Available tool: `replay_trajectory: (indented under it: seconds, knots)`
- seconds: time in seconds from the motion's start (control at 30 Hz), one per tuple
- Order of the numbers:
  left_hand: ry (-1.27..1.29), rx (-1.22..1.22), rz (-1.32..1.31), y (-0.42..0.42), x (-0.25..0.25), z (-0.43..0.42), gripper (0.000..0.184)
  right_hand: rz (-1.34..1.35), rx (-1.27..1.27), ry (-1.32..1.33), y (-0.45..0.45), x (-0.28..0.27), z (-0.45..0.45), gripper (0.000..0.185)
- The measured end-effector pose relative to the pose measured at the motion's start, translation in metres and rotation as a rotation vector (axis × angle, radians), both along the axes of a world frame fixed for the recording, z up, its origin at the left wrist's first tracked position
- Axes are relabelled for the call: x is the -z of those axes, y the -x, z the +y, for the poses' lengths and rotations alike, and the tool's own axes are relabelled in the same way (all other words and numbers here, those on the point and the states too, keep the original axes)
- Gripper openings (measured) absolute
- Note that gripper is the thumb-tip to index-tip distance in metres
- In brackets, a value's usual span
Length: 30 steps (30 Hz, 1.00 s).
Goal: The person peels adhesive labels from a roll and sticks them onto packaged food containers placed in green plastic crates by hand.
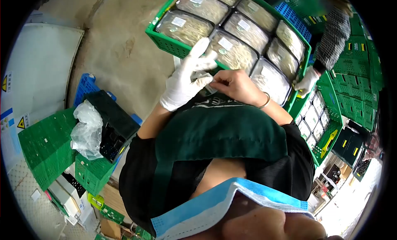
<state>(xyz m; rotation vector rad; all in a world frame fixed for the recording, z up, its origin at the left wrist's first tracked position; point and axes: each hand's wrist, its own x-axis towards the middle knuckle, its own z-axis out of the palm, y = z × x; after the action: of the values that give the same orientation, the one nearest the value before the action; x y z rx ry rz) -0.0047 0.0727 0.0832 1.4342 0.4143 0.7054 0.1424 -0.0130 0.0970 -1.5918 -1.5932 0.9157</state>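
My left hand (pixel 184 80), in a white glove, is raised before my apron (pixel 219 132) with its fingers apart. Beside it my bare right hand (pixel 240 87), a bracelet on its wrist, is closed in a pinch near the left thumb. What lies between those fingertips is too small to make out. Just beyond both hands is a green crate (pixel 165 40) of black trays with clear, labelled lids. A tray of pale thin strands (pixel 233 54) sits nearest my fingers. Another person's gloved hand (pixel 307 82) grips the crate's right side.
Green crates (pixel 351 80) are stacked at the right, with another filled crate (pixel 318 157) below. On the left, a crumpled clear plastic bag (pixel 87 130) lies over a dark crate (pixel 111 116) beside green crates (pixel 47 145). A white panel (pixel 45 62) stands at far left.
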Motion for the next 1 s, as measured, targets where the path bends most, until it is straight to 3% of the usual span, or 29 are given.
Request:
replay_trajectory:
  seconds: [0.07, 0.13, 0.2, 0.27, 0.3, 0.33, 0.37, 0.4, 0.47, 0.53, 0.63, 0.73, 0.8, 0.87, 0.9, 0.93, 1.0]
  knots:
    - [0.118, 0.172, -0.028, -0.003, 0.003, 0.004, 0.067, -0.053, -0.025, -0.014, -0.005, 0.010, -0.003, 0.012]
    - [0.156, 0.177, 0.139, -0.004, 0.019, 0.001, 0.067, -0.051, 0.024, -0.053, -0.020, 0.019, -0.006, 0.010]
    - [0.049, 0.100, 0.209, 0.011, 0.032, 0.007, 0.046, -0.258, 0.133, -0.034, -0.040, 0.020, 0.011, 0.010]
    - [-0.081, 0.027, 0.373, 0.045, 0.048, 0.032, 0.017, -0.261, 0.331, -0.062, -0.066, 0.032, 0.047, 0.016]
    - [0.236, -0.094, 0.289, 0.064, 0.053, 0.044, 0.016, -0.235, 0.357, -0.055, -0.065, 0.023, 0.066, 0.019]
    - [0.334, -0.157, 0.286, 0.073, 0.035, 0.053, 0.013, -0.209, 0.384, -0.047, -0.068, 0.015, 0.079, 0.023]
    - [0.340, -0.135, 0.332, 0.081, 0.041, 0.061, 0.015, -0.232, 0.310, -0.131, -0.067, 0.023, 0.089, 0.026]
    - [0.345, -0.113, 0.379, 0.086, 0.050, 0.067, 0.017, -0.261, 0.295, 0.040, -0.060, 0.027, 0.092, 0.028]
    - [0.407, -0.073, 0.358, 0.089, 0.060, 0.072, 0.020, -0.551, 0.230, 0.050, -0.054, 0.067, 0.101, 0.035]
    - [0.469, -0.043, 0.333, 0.080, 0.057, 0.068, 0.022, -0.641, 0.171, -0.016, -0.058, 0.099, 0.107, 0.040]
    - [0.414, -0.116, 0.114, 0.062, 0.043, 0.063, 0.026, -0.833, 0.192, -0.022, -0.059, 0.128, 0.117, 0.043]
    - [0.479, -0.022, 0.262, 0.077, 0.051, 0.073, 0.030, -1.011, 0.205, 0.009, -0.047, 0.127, 0.113, 0.049]
    - [0.497, -0.109, 0.261, 0.084, 0.066, 0.073, 0.027, -1.120, 0.288, -0.051, -0.036, 0.099, 0.106, 0.055]
    - [0.347, -0.080, 0.175, 0.066, 0.049, 0.069, 0.022, -0.839, 0.301, -0.088, -0.027, 0.092, 0.097, 0.050]
    - [0.471, -0.108, 0.031, 0.041, 0.027, 0.063, 0.016, -0.451, 0.208, 0.008, -0.016, 0.075, 0.092, 0.045]
    - [0.471, -0.106, 0.030, 0.040, 0.035, 0.064, 0.016, -0.064, 0.113, 0.101, -0.004, 0.056, 0.088, 0.041]
    - [0.246, -0.053, 0.252, 0.038, 0.059, 0.066, 0.014, -0.047, -0.054, 0.038, 0.012, 0.042, 0.079, 0.034]
